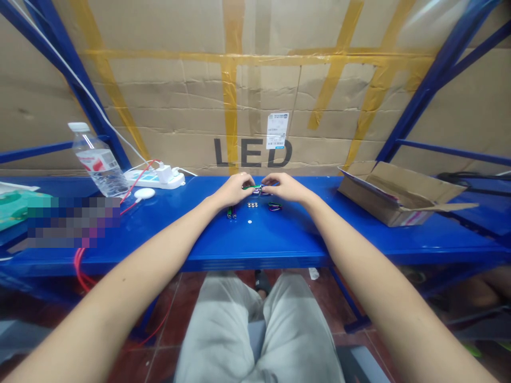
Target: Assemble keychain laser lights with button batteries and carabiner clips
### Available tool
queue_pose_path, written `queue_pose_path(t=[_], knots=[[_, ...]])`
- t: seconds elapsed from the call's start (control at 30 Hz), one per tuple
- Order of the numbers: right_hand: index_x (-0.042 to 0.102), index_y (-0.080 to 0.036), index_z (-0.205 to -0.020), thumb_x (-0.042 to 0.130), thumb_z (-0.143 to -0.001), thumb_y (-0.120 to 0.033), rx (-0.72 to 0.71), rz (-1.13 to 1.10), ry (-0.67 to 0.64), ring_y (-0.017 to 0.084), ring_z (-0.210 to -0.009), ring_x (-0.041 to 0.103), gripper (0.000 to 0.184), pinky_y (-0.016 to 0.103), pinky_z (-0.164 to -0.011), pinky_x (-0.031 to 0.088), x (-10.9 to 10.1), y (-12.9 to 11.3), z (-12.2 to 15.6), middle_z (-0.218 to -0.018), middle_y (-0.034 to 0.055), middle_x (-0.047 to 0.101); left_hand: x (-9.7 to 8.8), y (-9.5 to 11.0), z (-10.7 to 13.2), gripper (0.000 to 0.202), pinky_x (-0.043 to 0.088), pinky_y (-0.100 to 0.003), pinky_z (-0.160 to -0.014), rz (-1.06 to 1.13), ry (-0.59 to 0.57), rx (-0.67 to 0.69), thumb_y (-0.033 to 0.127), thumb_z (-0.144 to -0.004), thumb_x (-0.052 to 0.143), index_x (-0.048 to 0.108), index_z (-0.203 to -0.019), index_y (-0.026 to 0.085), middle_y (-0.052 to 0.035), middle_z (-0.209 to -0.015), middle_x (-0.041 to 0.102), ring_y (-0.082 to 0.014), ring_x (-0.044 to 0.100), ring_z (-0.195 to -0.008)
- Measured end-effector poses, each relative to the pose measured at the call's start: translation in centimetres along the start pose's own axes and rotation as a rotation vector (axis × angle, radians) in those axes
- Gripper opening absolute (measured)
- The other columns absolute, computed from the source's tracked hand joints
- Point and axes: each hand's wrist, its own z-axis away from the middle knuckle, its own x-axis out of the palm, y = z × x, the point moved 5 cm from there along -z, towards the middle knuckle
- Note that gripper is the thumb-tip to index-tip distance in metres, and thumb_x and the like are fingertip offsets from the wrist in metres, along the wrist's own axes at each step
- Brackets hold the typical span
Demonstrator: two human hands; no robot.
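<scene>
Slim green metallic piece (250, 186) sits in your left hand (241, 188), whose thumb and fingers are pinched on it, well to the right of the white power strip (176, 181). Your right hand (280, 187) curls beside it, fingertips at some shiny purple-silver parts (260, 190); they are too small for you to tell whether it grips them. You work over a smooth blue table (255, 239) with a blue metal frame (433, 88), above a floor of red tiles (159, 319).

Behind the power strip stands creased brown cardboard (179, 117), crossed by yellow tape (229, 90), printed "LED" and bearing a white label (277, 130). Far to the strip's right you have an open cardboard box (389, 205), flaps spread. Just left of the strip is a clear plastic bottle (99, 162), white-capped, with clear liquid in it.

Nearer to you and right of the strip lie two slender glossy tubes (229, 213), a cluster of tiny round pieces (253, 205), a flat white disc (249, 222) and a glossy loop-shaped clip (275, 206). A rounded white puck (144, 194) rests near the strip's front.
</scene>
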Motion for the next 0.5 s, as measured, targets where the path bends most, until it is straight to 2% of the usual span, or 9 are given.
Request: queue_pose_path(t=[0.1, 0.27, 0.37, 0.5], knots=[[0.070, -0.013, -0.107, 0.068, -0.083, -0.024, 0.005, -0.165, -0.038, 0.019, -0.096, 0.066, 0.027, 0.032, -0.089, 0.051, 0.0, 0.1, 0.0, -0.108, 0.0113, 0.074, -0.3, 1.2, 0.3, 0.012, 0.047, -0.029, -0.077, 0.094, 0.040, 0.031, 0.024, -0.088, 0.057, 0.063, -0.095, 0.017, -0.0036, -0.091, 0.068, -0.0173, 0.061, -0.083], [0.068, -0.013, -0.090, 0.068, -0.085, -0.029, 0.082, -0.385, -0.121, 0.014, -0.077, 0.064, 0.017, 0.029, -0.078, 0.053, 0.3, 0.6, 0.3, -0.083, 0.0055, 0.072, -0.5, 2.4, 0.9, 0.016, 0.047, -0.030, -0.082, 0.131, 0.075, 0.074, 0.018, -0.092, 0.048, 0.056, -0.106, 0.018, -0.0057, -0.100, 0.067, -0.0179, 0.062, -0.090], [0.063, -0.014, -0.081, 0.073, -0.082, -0.031, 0.111, -0.506, -0.142, 0.013, -0.071, 0.064, 0.019, 0.029, -0.075, 0.056, 0.5, 0.5, 0.5, -0.073, 0.0026, 0.067, -0.4, 2.8, 1.0, 0.016, 0.047, -0.031, -0.083, 0.115, 0.046, 0.072, 0.022, -0.094, 0.049, 0.055, -0.108, 0.018, -0.0069, -0.105, 0.067, -0.0191, 0.062, -0.093], [0.056, -0.016, -0.080, 0.074, -0.083, -0.032, 0.106, -0.557, -0.202, 0.016, -0.070, 0.068, 0.024, 0.031, -0.068, 0.059, 1.1, -0.2, 0.8, -0.075, 0.0044, 0.068, -0.4, 3.0, 1.1, 0.014, 0.046, -0.033, -0.081, 0.061, 0.028, 0.069, 0.030, -0.096, 0.050, 0.056, -0.101, 0.019, -0.0072, -0.099, 0.068, -0.0212, 0.063, -0.091]])
